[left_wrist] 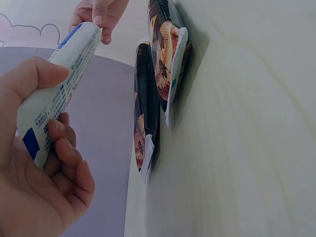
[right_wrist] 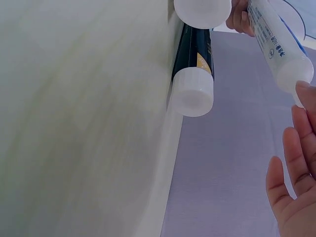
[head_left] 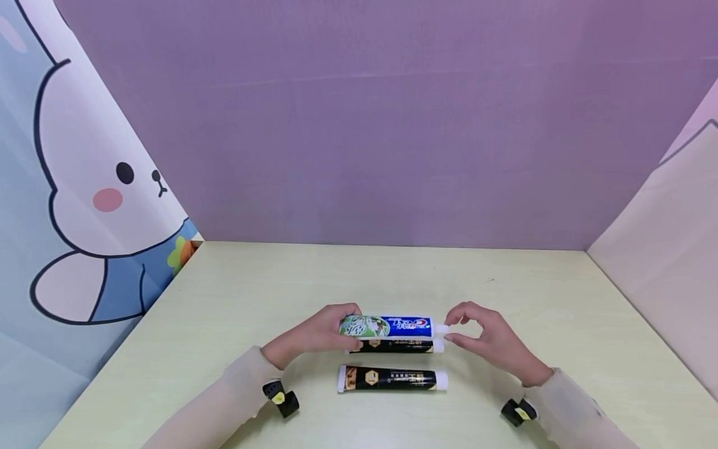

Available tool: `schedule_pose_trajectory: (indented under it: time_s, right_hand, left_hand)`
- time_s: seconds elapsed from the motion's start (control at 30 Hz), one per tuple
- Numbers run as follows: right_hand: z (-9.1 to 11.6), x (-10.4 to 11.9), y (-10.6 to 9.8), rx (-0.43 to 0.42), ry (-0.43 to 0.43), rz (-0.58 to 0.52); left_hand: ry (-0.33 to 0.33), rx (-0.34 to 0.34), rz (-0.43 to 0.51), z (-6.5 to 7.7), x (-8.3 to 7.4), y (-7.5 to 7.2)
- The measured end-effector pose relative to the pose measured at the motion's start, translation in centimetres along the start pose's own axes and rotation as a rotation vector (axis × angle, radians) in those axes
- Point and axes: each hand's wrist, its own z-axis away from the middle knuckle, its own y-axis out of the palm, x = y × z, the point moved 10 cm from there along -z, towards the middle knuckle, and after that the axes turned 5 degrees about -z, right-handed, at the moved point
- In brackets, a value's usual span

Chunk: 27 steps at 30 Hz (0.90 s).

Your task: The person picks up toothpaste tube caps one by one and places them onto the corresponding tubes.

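A blue, green and white toothpaste tube (head_left: 387, 327) is held up off the table, its capped end pointing right. My left hand (head_left: 325, 327) grips its flat end, thumb on one face and curled fingers on the other, as the left wrist view shows. At the other end my right hand (head_left: 493, 337) pinches the narrow white tip (right_wrist: 299, 100) between thumb and index finger, while its other fingers extend loosely. Two black tubes with white caps lie on the table: the farther tube (head_left: 395, 346) is partly hidden below the held one, the nearer tube (head_left: 392, 378) shows whole.
The pale wooden table (head_left: 252, 280) meets a purple backdrop (head_left: 392, 156) at its far edge. A cartoon-printed cloth (head_left: 101, 237) hangs at the left, and a pale cloth (head_left: 667, 268) borders the right side.
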Motion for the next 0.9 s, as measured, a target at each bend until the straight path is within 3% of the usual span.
schedule_pose_trajectory:
  time_s: [0.13, 0.37, 0.57, 0.9]
  right_hand:
    - [0.1, 0.0, 0.0, 0.005, 0.024, 0.008]
    - [1.5, -3.8, 0.6, 0.041, 0.078, 0.000]
    - [1.6, -4.1, 0.8, 0.065, 0.120, -0.018]
    - [1.4, -3.7, 0.8, 0.073, 0.126, -0.037]
  left_hand:
    - [0.001, 0.005, 0.021, 0.0, -0.2, 0.1]
    - [-0.010, 0.012, 0.036, 0.1, -0.1, 0.2]
    - [-0.009, 0.013, 0.039, 0.1, 0.0, 0.2]
    - [-0.019, -0.017, -0.032, 0.1, 0.0, -0.1]
